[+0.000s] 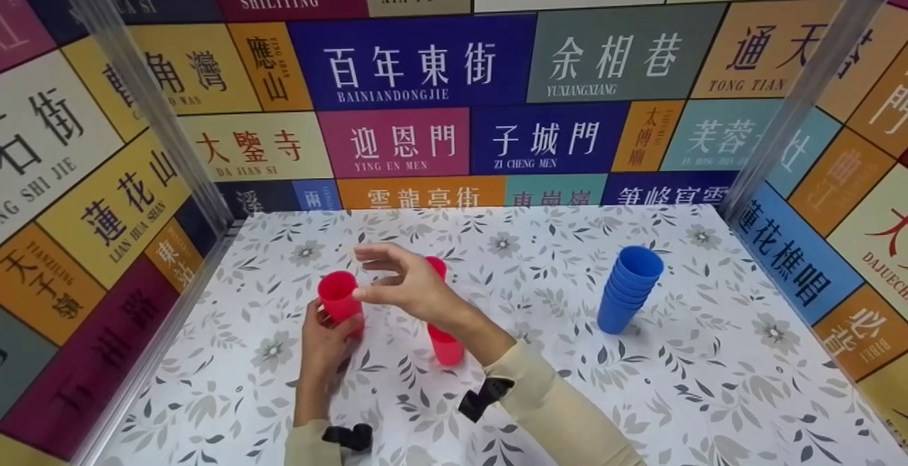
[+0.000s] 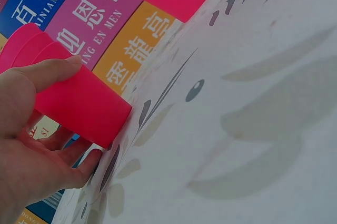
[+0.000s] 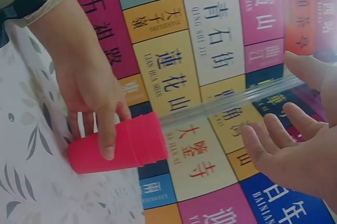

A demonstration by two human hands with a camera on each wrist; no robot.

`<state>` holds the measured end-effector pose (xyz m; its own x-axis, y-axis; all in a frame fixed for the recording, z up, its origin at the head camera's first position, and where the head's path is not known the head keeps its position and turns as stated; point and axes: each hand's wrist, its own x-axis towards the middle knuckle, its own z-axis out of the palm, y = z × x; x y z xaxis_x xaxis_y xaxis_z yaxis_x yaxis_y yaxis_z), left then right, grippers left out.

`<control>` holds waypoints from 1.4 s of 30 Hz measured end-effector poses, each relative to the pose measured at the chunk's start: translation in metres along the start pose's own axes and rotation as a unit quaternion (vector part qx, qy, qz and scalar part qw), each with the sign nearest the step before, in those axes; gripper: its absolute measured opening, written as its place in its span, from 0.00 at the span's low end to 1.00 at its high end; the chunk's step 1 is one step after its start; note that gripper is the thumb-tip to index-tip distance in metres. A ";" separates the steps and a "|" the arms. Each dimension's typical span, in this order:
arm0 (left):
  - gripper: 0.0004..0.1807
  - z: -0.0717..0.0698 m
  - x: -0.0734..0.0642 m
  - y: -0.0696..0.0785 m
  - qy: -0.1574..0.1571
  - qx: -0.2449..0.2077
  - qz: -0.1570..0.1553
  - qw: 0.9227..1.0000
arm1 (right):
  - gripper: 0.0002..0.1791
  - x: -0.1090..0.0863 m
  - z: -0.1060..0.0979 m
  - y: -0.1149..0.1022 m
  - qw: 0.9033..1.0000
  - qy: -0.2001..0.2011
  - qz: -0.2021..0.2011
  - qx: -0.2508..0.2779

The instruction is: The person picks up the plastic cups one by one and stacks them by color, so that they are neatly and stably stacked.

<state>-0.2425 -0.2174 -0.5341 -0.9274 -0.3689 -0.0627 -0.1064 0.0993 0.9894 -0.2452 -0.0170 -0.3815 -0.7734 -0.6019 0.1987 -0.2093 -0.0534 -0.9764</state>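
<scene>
On the left part of the table stands a short stack of nested red cups [image 1: 339, 297], their layered rims showing in the left wrist view. My left hand [image 1: 328, 344] grips this stack, thumb on the near side and fingers curled round the other. In the left wrist view, the stack's base [image 2: 108, 113] is down at the tabletop. My right hand [image 1: 408, 285] hovers just right of the stack's rim, fingers spread and holding nothing; the right wrist view shows its palm and fingers [image 3: 274, 134] apart from the cups.
Partly hidden by my right hand and forearm are a red cup at the back [image 1: 436, 266] and a nearer red cup [image 1: 447, 350]. A stack of several blue cups [image 1: 624, 296] stands to the right on the floral tabletop [image 1: 539, 267]. Sign-covered walls [image 1: 411, 62] enclose the table.
</scene>
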 end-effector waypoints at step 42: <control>0.38 -0.001 -0.001 0.002 -0.016 -0.007 -0.038 0.999 | 0.31 -0.068 -0.076 0.083 0.996 0.022 -0.083 -0.025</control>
<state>-0.2417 -0.2183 -0.5322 -0.9278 -0.3454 -0.1407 -0.1709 0.0585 0.9835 -0.2557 0.0802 -0.4698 -0.7508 -0.5526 0.3618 -0.3652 -0.1092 -0.9245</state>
